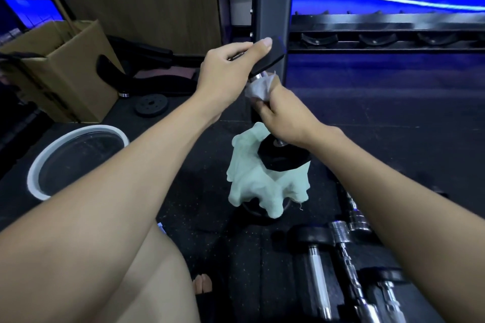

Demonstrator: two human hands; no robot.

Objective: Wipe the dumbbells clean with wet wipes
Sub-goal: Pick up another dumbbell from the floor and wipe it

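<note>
Gripping dumbbell [270,113] upright — left hand [228,71] on top head.
Right hand [282,115] wraps wipe [258,88] round handle — fingers curled.

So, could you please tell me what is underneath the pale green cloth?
The pale green cloth drapes over something dark and rounded on the floor; only its lower edge shows, so what it is stays hidden. The dumbbell's lower head rests on top of the cloth.
</note>
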